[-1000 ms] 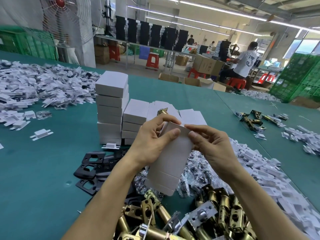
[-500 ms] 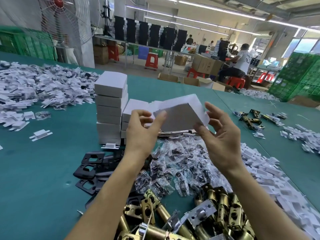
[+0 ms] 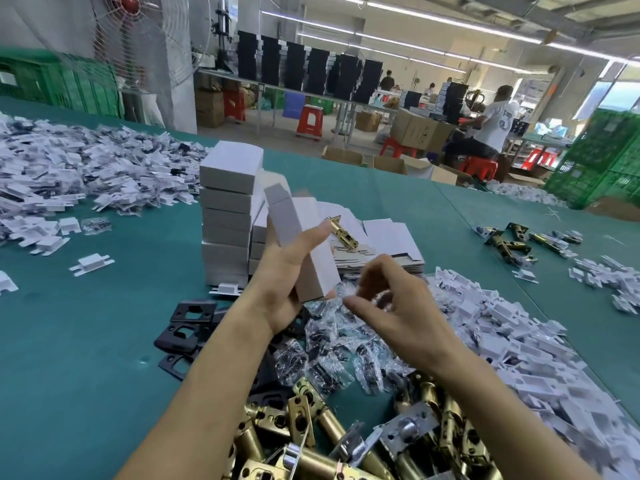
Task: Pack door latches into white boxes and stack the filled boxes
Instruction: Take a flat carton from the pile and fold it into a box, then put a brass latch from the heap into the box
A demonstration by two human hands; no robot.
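My left hand grips a folded white box held upright and tilted, its top flap open. To its right, my right hand hovers with fingers loosely curled and holds nothing, just above a heap of clear screw bags. Brass door latches lie piled at the near edge. One more brass latch rests on a pile of flat box blanks. Behind my left hand rise two stacks of filled white boxes.
Black strike plates lie left of my left arm on the green table. White plastic parts are heaped at the right and far left. More latches lie far right. A person sits at a far bench.
The box went from flat and held by both hands to opened and upright in my left hand alone. My right hand let go and dropped toward the bags.
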